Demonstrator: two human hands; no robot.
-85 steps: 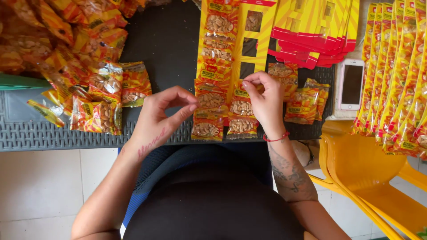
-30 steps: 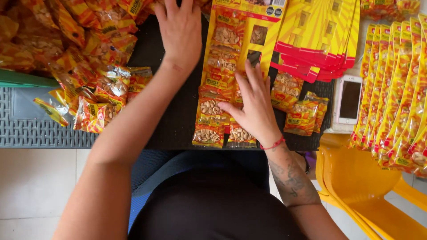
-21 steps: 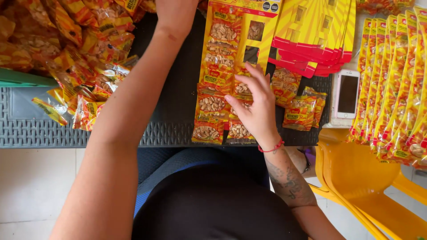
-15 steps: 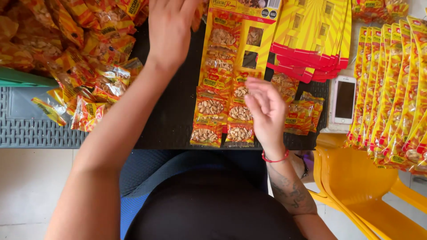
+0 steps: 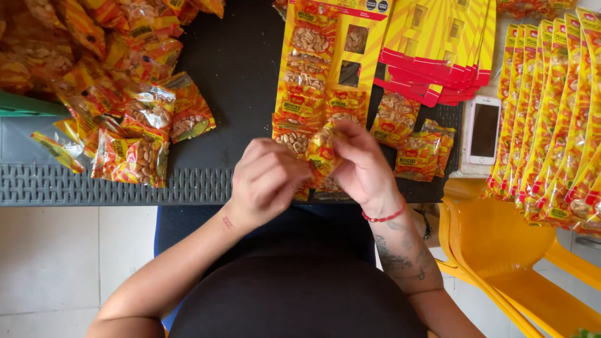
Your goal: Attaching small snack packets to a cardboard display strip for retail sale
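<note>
Both hands meet over the near edge of the dark table. My left hand and my right hand together pinch one small yellow-and-red peanut packet. Under them lies a yellow display card with two columns of peanut packets fixed to it; its lower end is hidden by my hands.
A heap of loose peanut packets covers the table's left. A few packets lie right of the card. Empty yellow-and-red cards are stacked at the back, beside a white phone. Filled cards overlap on a yellow plastic chair.
My left hand came back from the far packets to the near edge. My right hand lifted off the card, and both now hold one packet.
</note>
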